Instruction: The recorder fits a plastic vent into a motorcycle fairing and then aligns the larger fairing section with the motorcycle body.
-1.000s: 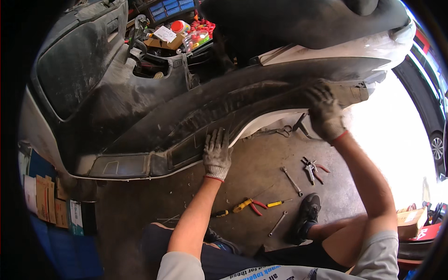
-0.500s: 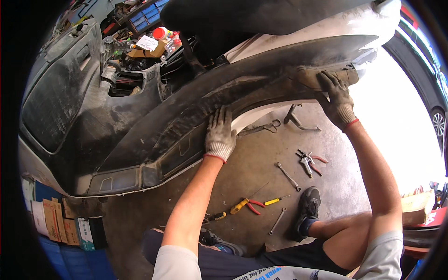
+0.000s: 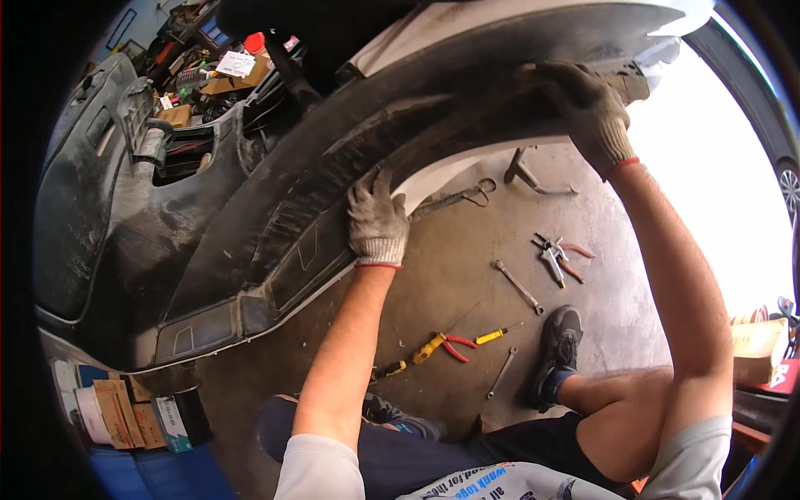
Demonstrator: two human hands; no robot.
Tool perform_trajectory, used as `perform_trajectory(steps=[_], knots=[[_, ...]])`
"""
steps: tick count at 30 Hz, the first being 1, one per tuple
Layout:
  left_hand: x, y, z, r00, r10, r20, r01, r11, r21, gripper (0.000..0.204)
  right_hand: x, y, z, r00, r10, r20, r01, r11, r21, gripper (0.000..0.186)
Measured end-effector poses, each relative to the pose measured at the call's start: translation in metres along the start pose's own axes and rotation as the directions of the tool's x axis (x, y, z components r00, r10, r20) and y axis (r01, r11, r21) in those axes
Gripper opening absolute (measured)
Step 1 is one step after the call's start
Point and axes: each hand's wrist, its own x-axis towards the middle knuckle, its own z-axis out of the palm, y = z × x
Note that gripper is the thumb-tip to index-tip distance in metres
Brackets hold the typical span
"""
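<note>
A scooter's long, dusty black lower side panel point(image 3: 250, 212) stretches across in front of me. My left hand point(image 3: 377, 218), in a grey work glove, rests on the panel near its lower edge, fingers apart and slightly bent. Farther right, my gloved right hand point(image 3: 590, 112) has its fingers bent over the panel's rear part, beside a brownish footrest point(image 3: 629, 82). The underside of that hand is hidden. White bodywork point(image 3: 454, 171) shows below the panel's edge. Behind it are the scooter's floorboard point(image 3: 187, 204) and dark seat point(image 3: 300, 25).
On the concrete floor lie a wrench point(image 3: 518, 287), a smaller wrench point(image 3: 502, 372), red-handled pliers point(image 3: 560, 258), yellow-and-red pliers point(image 3: 442, 346) and screwdrivers. A metal stand point(image 3: 533, 177) juts below the scooter. Cardboard boxes point(image 3: 117, 412) stand at the left; a car point(image 3: 750, 92) is at the right.
My right hand has slid off the footrest's middle toward its front end, fingers now bent over the panel. My left hand's fingers have bent and spread. The view has shifted slightly.
</note>
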Motion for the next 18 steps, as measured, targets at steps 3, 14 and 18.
perform_trajectory(steps=[3, 14, 18], knots=[[0.004, 0.006, -0.002, 0.998, -0.035, 0.046, 0.031, 0.996, 0.082, 0.059, -0.001, 0.000, 0.004, 1.000, -0.004, -0.007, 0.004, 1.000, -0.022, 0.031], [0.008, 0.011, -0.001, 1.000, 0.026, 0.015, -0.028, 0.988, 0.152, 0.069, -0.011, -0.008, 0.001, 1.000, -0.015, 0.004, 0.015, 0.999, -0.030, 0.028], [0.012, 0.011, -0.005, 0.999, 0.033, 0.034, -0.038, 0.984, 0.176, 0.067, -0.010, -0.011, 0.002, 0.997, -0.072, -0.008, 0.072, 0.997, -0.001, 0.029]])
